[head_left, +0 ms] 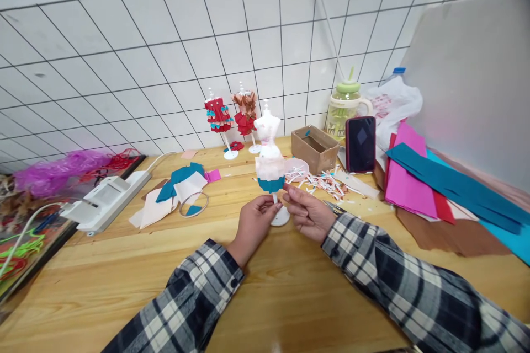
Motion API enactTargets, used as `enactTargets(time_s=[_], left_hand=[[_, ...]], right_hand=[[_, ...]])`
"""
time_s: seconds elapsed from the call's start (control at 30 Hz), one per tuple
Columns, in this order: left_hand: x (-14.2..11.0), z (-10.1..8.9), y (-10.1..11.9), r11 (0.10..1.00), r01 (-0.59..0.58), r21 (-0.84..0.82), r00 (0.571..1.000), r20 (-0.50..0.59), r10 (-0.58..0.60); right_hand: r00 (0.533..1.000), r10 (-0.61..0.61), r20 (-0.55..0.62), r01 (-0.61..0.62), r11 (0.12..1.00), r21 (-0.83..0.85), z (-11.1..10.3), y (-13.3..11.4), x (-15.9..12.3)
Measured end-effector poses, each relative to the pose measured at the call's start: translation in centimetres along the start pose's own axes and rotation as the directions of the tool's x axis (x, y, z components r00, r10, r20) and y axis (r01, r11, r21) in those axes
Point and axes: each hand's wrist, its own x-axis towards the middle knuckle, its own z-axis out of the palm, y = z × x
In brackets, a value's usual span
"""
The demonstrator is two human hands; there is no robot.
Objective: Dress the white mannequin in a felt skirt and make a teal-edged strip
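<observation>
A small white mini mannequin (268, 127) stands upright on a round white base in front of me. Pale pink paper (270, 168) wraps its hips, with a teal paper strip (271, 183) around the lower edge. My left hand (257, 223) is closed at the stand's pole, just below the teal strip, thumb towards the base. On the other side, my right hand (310, 212) pinches at the right end of the teal strip, its other fingers curled. Part of the pole is hidden by my left fingers.
Two dressed mannequins (218, 116) stand at the tiled wall. Behind my right hand are paper scraps (331, 183), a cardboard box (317, 149), a phone (360, 144) and a bottle (342, 113). Coloured paper sheets (408, 174) lie right; a power strip (114, 201) and a ring (194, 204) lie left.
</observation>
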Motion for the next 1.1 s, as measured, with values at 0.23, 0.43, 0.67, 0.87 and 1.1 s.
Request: enactTargets(time_s=[0.23,0.43,0.67,0.87,1.1], left_hand=[[-0.6,0.0,0.2,0.988,0.006,0.154,1.000,0.014,-0.008],[-0.8,0.3,0.0,0.996,0.001,0.087,0.999,0.054,-0.006],[-1.0,0.4,0.2,0.995,-0.014,0.102,0.997,0.072,0.006],[-1.1,0.6,0.9,0.994,-0.062,0.095,0.996,0.075,0.055],[-1.1,0.7,0.7,0.993,-0.074,0.089,0.991,0.115,0.064]], right_hand=[[0.986,0.128,0.107,-0.130,0.991,0.013,-0.3,0.0,-0.1],[0.981,0.138,0.136,-0.148,0.987,0.059,-0.4,0.0,-0.1],[0.980,0.150,0.128,-0.170,0.970,0.171,-0.8,0.1,0.0],[0.939,0.247,0.240,-0.306,0.919,0.249,-1.2,-0.1,0.0],[0.949,0.191,0.251,-0.267,0.909,0.320,-1.1,0.1,-0.2]])
